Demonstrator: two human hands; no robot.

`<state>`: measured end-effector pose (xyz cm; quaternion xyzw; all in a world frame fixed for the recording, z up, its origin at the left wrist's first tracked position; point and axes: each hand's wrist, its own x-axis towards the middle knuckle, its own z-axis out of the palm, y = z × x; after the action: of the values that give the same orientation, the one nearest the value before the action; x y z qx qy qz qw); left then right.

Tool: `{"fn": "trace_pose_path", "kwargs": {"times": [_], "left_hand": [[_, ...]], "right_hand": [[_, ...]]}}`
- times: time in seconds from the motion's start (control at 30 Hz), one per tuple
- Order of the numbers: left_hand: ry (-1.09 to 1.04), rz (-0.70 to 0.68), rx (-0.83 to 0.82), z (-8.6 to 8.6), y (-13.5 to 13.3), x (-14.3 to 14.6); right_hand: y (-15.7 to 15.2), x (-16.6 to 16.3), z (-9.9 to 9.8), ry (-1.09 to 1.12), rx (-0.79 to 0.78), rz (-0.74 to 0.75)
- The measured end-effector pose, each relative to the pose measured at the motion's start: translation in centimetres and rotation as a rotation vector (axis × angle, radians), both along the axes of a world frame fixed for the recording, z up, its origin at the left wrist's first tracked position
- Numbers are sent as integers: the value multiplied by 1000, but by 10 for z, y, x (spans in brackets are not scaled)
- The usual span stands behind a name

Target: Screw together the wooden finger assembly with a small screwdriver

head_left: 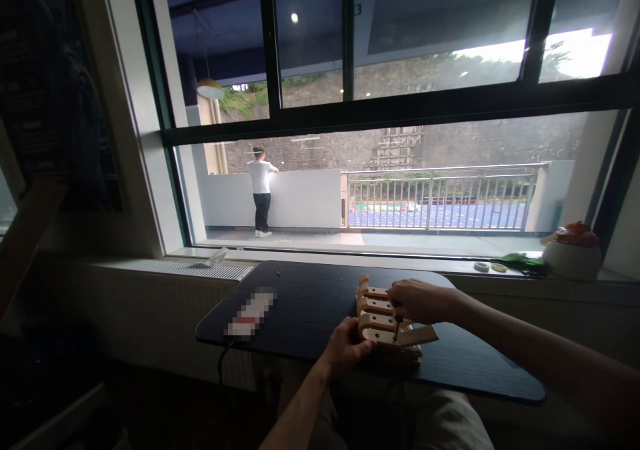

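Left grip (pixel 346 347) clamped on pale wooden piece (pixel 369 333) (curled strips, dark holes); right grip (pixel 416 301) closed round 1 slim tool (pixel 397 328).

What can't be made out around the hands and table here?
All in the head view:
Thin shaft: upper end hidden by the right hand.
Wooden piece: lower left corner hidden by the left hand.
Pixelated item: details masked.
Small dark object on the table: too small to identify.

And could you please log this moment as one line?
left hand: against wooden assembly | right hand: holding slim tool | surface: dark table
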<state>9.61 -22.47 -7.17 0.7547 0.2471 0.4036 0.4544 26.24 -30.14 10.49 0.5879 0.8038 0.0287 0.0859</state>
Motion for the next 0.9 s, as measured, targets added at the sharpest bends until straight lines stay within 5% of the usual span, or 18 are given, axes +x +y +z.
{"fn": "trace_pose_path", "kwargs": {"times": [0.27, 0.63, 0.9], "left_hand": [[-7, 2, 3, -6, 3, 0], [-20, -11, -29, -1, -1, 1], [6, 26, 28, -7, 4, 1]], "right_hand": [[1, -6, 4, -105, 2, -103], [-3, 7, -5, -60, 43, -28], [-5, 11, 8, -43, -21, -50]]}}
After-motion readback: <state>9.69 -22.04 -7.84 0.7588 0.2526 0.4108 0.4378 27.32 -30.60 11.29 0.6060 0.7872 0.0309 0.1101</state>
